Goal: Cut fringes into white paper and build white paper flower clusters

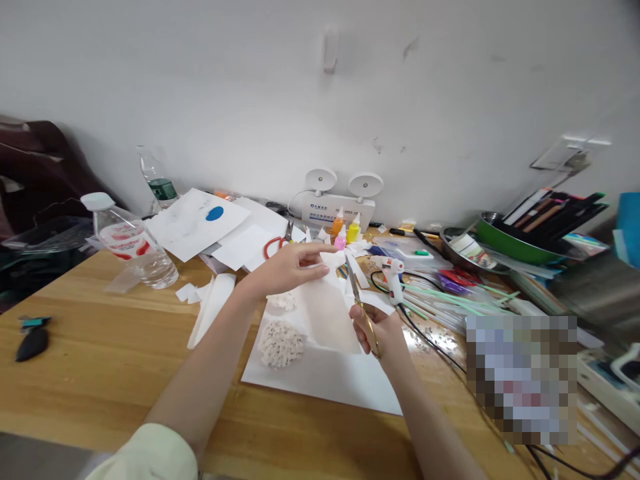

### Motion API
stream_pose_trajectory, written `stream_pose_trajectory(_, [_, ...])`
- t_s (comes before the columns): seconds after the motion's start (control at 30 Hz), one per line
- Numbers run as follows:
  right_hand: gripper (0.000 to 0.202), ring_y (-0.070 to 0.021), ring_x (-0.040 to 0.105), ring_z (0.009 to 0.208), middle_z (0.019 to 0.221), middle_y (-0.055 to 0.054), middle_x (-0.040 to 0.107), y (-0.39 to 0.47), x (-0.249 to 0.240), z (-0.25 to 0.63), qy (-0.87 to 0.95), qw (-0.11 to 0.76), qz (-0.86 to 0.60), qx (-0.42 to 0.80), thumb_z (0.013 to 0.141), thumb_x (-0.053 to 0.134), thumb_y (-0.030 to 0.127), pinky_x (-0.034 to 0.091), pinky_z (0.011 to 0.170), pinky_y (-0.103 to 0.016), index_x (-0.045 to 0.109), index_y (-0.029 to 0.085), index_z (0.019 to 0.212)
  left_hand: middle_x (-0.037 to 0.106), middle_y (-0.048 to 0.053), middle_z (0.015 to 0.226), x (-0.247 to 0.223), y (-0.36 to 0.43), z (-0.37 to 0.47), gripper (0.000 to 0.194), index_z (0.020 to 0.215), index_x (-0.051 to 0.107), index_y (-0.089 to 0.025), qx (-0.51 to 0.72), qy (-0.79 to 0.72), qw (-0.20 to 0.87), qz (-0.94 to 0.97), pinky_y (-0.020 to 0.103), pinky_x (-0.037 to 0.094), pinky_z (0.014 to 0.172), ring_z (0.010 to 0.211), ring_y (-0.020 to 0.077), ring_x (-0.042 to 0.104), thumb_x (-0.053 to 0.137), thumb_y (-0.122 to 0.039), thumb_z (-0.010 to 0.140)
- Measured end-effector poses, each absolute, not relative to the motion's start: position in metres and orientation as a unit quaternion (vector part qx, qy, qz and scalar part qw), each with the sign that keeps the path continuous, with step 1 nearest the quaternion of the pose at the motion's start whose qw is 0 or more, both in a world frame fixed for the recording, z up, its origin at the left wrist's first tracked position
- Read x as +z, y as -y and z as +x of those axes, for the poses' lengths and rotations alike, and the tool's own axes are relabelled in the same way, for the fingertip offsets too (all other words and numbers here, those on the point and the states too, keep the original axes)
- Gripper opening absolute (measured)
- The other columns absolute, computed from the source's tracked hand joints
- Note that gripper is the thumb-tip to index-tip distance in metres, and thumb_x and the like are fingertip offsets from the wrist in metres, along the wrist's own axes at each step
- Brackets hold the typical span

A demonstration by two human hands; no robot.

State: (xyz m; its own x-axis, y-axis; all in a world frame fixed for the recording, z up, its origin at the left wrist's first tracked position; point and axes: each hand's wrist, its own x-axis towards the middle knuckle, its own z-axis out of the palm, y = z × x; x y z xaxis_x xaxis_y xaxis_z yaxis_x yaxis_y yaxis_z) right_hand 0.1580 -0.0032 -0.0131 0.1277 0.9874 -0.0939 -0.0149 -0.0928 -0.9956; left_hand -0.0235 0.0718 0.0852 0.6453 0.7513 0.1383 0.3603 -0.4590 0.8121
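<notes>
My left hand (293,268) pinches the upper end of a white piece of paper (327,317) between thumb and fingers. The paper hangs over a larger white sheet (330,381) lying on the table. In my right hand (384,332) is a pair of scissors (370,324) with gold handles, its blades pointing up and away beside the paper's right edge. Whether the blades touch the paper, I cannot tell. A heap of small white scraps (281,343) rests on the large sheet, left of the held paper, with a smaller heap (281,302) behind it.
Red-handled scissors (273,248) lie beyond my left hand. A white glue gun (394,279) with a black cable stands to the right, near glue sticks (440,303). Small paint bottles (353,230) stand behind. Water bottles (135,243) are at left, a green bowl (515,241) at right.
</notes>
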Motion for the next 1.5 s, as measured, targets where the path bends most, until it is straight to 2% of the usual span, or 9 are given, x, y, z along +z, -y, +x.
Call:
stream_pose_trajectory(0.23, [0.042, -0.0041, 0.031, 0.025, 0.037, 0.009, 0.037, -0.011, -0.023, 0.175, 0.338, 0.568, -0.512, 0.549, 0.068, 0.059, 0.056, 0.019, 0.026, -0.016, 0.052, 0.015, 0.063, 0.046, -0.003, 0.064, 0.095, -0.069, -0.032, 0.044, 0.121, 0.052, -0.021, 0.269, -0.357, 0.395, 0.803, 0.023, 0.035, 0.058, 0.060, 0.0095, 0.038, 0.049, -0.035, 0.079])
stream_pose_trajectory(0.43, [0.051, -0.0019, 0.018, 0.026, 0.037, 0.011, 0.026, -0.023, -0.023, 0.191, 0.202, 0.542, -0.482, 0.659, 0.070, 0.049, 0.065, 0.014, 0.026, -0.014, 0.052, 0.016, 0.059, 0.055, 0.001, 0.073, 0.098, -0.069, -0.041, 0.046, 0.122, 0.051, -0.021, 0.281, -0.354, 0.393, 0.801, 0.025, 0.040, 0.064, 0.069, 0.0122, 0.046, 0.048, -0.038, 0.080])
stream_pose_trajectory(0.63, [0.052, -0.0015, 0.019, 0.030, 0.047, 0.006, 0.041, -0.019, -0.011, 0.210, 0.273, 0.528, -0.458, 0.660, 0.066, 0.052, 0.067, 0.014, 0.028, -0.015, 0.053, 0.016, 0.061, 0.053, 0.000, 0.068, 0.099, -0.069, -0.047, 0.046, 0.123, 0.050, -0.022, 0.296, -0.350, 0.412, 0.787, 0.025, 0.039, 0.064, 0.067, 0.0123, 0.045, 0.049, -0.038, 0.080])
stream_pose_trajectory(0.8, [0.044, -0.0046, 0.030, 0.030, 0.045, 0.005, 0.047, 0.008, -0.005, 0.227, 0.386, 0.453, -0.623, 0.508, 0.065, 0.058, 0.060, 0.023, 0.033, -0.019, 0.053, 0.016, 0.062, 0.051, -0.001, 0.068, 0.100, -0.069, -0.049, 0.045, 0.123, 0.050, -0.023, 0.295, -0.352, 0.421, 0.782, 0.024, 0.037, 0.062, 0.067, 0.0119, 0.044, 0.049, -0.038, 0.080])
stream_pose_trajectory(0.97, [0.035, -0.0123, 0.043, 0.037, 0.039, 0.003, 0.045, 0.044, -0.016, 0.241, 0.578, 0.199, -0.753, 0.244, 0.070, 0.056, 0.047, 0.027, 0.040, -0.024, 0.044, 0.020, 0.050, 0.053, 0.000, 0.071, 0.101, -0.068, -0.047, 0.045, 0.122, 0.051, -0.022, 0.292, -0.347, 0.423, 0.784, 0.025, 0.038, 0.061, 0.067, 0.0120, 0.045, 0.049, -0.040, 0.080])
stream_pose_trajectory(1.1, [0.024, -0.0215, 0.057, 0.057, 0.058, -0.005, 0.061, 0.062, -0.034, 0.246, 0.606, 0.043, -0.788, 0.104, 0.076, 0.048, 0.037, 0.033, 0.050, -0.028, 0.051, 0.020, 0.058, 0.053, 0.000, 0.072, 0.101, -0.065, -0.043, 0.046, 0.122, 0.050, -0.023, 0.286, -0.339, 0.428, 0.787, 0.024, 0.038, 0.060, 0.068, 0.0123, 0.045, 0.049, -0.040, 0.080])
stream_pose_trajectory(1.23, [0.026, -0.0246, 0.062, 0.081, 0.085, -0.014, 0.066, 0.073, -0.040, 0.246, 0.637, 0.026, -0.763, 0.105, 0.083, 0.040, 0.026, 0.039, 0.064, -0.030, 0.061, 0.017, 0.072, 0.053, 0.000, 0.071, 0.102, -0.064, -0.041, 0.045, 0.121, 0.051, -0.023, 0.286, -0.337, 0.429, 0.788, 0.024, 0.037, 0.059, 0.067, 0.0119, 0.045, 0.050, -0.039, 0.079])
stream_pose_trajectory(1.4, [0.036, -0.0249, 0.063, 0.070, 0.073, -0.011, 0.068, 0.069, -0.020, 0.242, 0.601, -0.031, -0.788, 0.132, 0.085, 0.038, 0.029, 0.038, 0.058, -0.031, 0.065, 0.020, 0.062, 0.054, 0.000, 0.072, 0.104, -0.064, -0.043, 0.046, 0.120, 0.052, -0.022, 0.285, -0.347, 0.430, 0.783, 0.024, 0.038, 0.060, 0.067, 0.0122, 0.047, 0.051, -0.041, 0.079])
stream_pose_trajectory(1.5, [0.032, -0.0239, 0.062, 0.072, 0.074, -0.008, 0.068, 0.051, -0.007, 0.239, 0.599, 0.046, -0.790, 0.118, 0.083, 0.041, 0.036, 0.039, 0.060, -0.030, 0.067, 0.021, 0.072, 0.057, 0.002, 0.078, 0.105, -0.064, -0.045, 0.046, 0.119, 0.053, -0.021, 0.293, -0.351, 0.427, 0.780, 0.026, 0.040, 0.063, 0.071, 0.0131, 0.049, 0.051, -0.041, 0.078])
